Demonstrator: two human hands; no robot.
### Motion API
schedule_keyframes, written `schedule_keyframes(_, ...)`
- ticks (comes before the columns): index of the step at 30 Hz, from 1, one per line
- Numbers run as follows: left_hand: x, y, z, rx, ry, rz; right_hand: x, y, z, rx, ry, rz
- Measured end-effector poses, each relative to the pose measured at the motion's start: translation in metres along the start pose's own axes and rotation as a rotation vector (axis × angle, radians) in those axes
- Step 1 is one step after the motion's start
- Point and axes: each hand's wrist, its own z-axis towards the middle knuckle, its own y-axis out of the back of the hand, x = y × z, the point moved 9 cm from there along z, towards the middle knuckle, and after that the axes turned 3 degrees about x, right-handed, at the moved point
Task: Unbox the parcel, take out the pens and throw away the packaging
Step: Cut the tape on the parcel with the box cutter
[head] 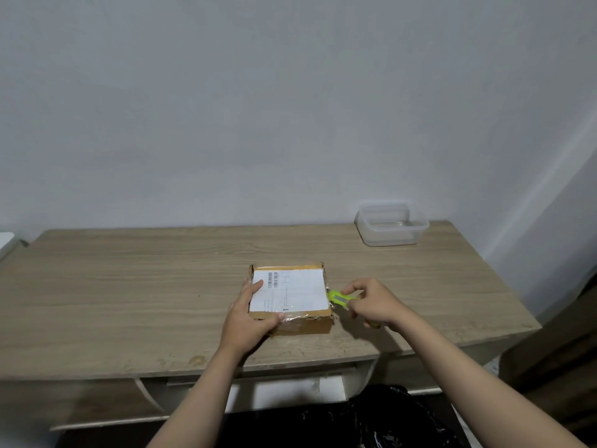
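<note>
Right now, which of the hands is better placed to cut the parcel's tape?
Right hand: it grips the green cutter at the parcel's right edge. The left hand holds the parcel steady.

Desk (113,286) bare to the left of the parcel (290,299), wide passage there. Behind parcel, open wood to the wall. Far right corner taken by clear plastic container (391,225). Parcel's near-left corner blocked by left hand (250,318); right side blocked by right hand (371,303) gripping green cutter (339,299).
</note>
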Motion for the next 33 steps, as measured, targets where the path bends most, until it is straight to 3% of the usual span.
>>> schedule_keyframes(16, -0.008, 0.000, -0.004, 0.020, 0.032, 0.012, -0.001, 0.006, -0.019, 0.152, -0.050, -0.067)
schedule_keyframes(27, -0.012, -0.008, -0.023, -0.069, 0.046, 0.063, -0.008, 0.027, -0.043, -0.154, 0.064, -0.040)
schedule_keyframes(33, -0.008, -0.009, -0.028, 0.035, 0.083, 0.139, -0.026, 0.021, -0.048, -0.238, 0.098, 0.103)
